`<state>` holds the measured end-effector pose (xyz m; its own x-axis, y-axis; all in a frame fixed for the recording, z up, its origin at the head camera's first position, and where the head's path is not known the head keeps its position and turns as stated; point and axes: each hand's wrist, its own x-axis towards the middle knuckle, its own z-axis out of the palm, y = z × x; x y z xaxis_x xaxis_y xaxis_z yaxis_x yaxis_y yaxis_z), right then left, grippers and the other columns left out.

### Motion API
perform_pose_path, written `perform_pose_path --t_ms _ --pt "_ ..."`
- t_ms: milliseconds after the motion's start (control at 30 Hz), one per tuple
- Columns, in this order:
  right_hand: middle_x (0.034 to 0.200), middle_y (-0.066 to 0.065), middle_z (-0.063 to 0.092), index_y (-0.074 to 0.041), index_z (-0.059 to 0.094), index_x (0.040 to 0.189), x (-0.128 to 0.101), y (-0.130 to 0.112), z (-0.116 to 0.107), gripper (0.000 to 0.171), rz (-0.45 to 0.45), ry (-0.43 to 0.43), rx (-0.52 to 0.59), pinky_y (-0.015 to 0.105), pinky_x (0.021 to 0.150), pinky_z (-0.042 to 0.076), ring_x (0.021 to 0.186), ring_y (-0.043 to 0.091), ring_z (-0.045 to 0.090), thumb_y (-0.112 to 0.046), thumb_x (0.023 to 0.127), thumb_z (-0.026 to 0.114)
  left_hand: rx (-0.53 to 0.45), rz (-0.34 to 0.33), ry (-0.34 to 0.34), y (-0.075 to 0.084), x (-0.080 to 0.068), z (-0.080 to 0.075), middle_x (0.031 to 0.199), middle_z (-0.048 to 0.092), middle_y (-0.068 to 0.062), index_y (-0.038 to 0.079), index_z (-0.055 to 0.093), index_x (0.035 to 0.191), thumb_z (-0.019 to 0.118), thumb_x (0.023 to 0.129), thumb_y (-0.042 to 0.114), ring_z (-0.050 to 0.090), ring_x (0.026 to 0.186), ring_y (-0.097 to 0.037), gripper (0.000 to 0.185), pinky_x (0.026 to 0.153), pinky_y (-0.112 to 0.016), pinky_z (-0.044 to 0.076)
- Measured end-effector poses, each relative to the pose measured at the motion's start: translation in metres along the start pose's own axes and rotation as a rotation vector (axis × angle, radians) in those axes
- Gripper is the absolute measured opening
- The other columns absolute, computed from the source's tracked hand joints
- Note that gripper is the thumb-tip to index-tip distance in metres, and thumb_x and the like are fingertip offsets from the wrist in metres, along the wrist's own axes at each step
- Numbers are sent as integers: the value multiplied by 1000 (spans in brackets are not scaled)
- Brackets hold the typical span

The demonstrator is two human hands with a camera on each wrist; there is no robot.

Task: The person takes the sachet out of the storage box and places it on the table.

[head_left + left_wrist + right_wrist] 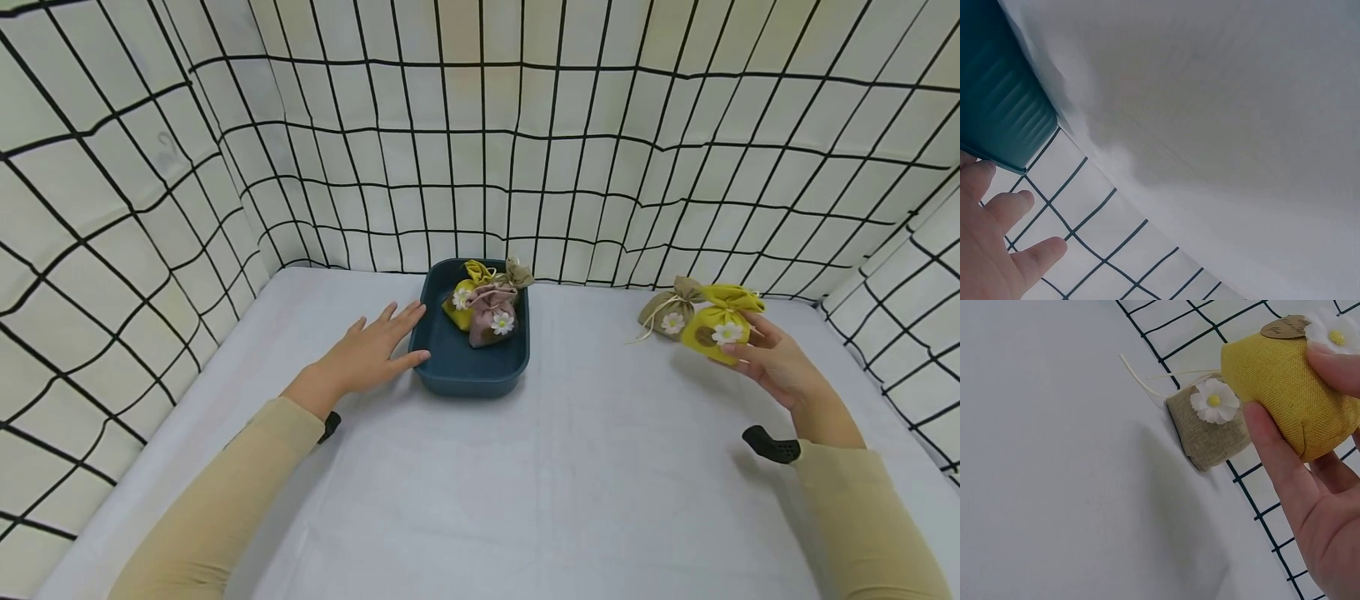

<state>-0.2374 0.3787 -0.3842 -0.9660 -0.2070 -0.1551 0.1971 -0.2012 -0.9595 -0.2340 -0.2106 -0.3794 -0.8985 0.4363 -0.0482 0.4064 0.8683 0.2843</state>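
My right hand grips a yellow drawstring pouch with a white daisy and a brown tag, thumb on one side and fingers on the other. The right wrist view shows the yellow pouch raised in front of a beige drawstring pouch, which sits on the white cloth. My left hand is spread with straight fingers at the left rim of a dark teal basin. Inside the basin lie a yellow pouch, a mauve pouch with a daisy, and a beige pouch partly hidden behind it.
A white cloth covers the table. White walls with a black wire-like grid stand along the back and both sides, close behind the basin and the beige pouch on the right. A black wrist mount juts out from the right sleeve.
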Motion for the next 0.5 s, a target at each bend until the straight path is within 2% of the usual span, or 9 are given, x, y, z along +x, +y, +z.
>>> perform_pose_path --t_ms 267,500 --pt "126 -6 51 -17 -4 166 -5 3 -10 95 -31 -4 70 30 85 59 105 7 67 15 99 55 -5 -4 3 0 0 0 171 13 -9 13 15 166 52 104 55 9 155 -42 83 116 -73 8" --pt "128 -5 45 -19 -5 166 -4 5 -19 98 -32 41 83 30 85 60 103 6 67 15 98 56 -2 -8 6 0 0 0 171 14 -9 13 15 166 51 104 56 9 155 -41 84 116 -72 9"
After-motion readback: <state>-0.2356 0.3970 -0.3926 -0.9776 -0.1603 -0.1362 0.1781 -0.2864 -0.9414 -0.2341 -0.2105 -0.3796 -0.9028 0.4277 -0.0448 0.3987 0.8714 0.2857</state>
